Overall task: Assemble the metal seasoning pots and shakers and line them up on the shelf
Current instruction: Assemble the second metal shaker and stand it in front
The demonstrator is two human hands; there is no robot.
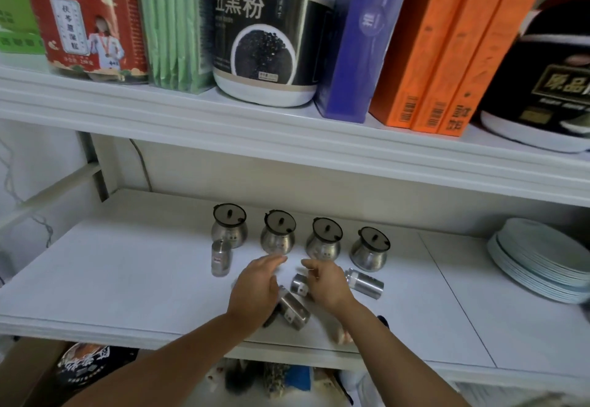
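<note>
Shelf: the white shelf (127, 279) sat in a white rack against a pale wall, under an upper shelf (223, 119) of jars and boxes.
Upright shaker (221, 258): one, left of middle, just before the leftmost pot.
Seasoning pots (277, 234): four, lidded, in a row toward the back edge.
Left hand (255, 288): fingers straight, holding nothing, over one lying shaker (293, 309).
Lying shakers: three near the front edge, a second shaker (300, 283) between the hands and a third shaker (364, 282) further right.
Right hand (325, 282): fingers curled; grip could not be told.
Plates (539, 259): one stack, right edge.
</note>
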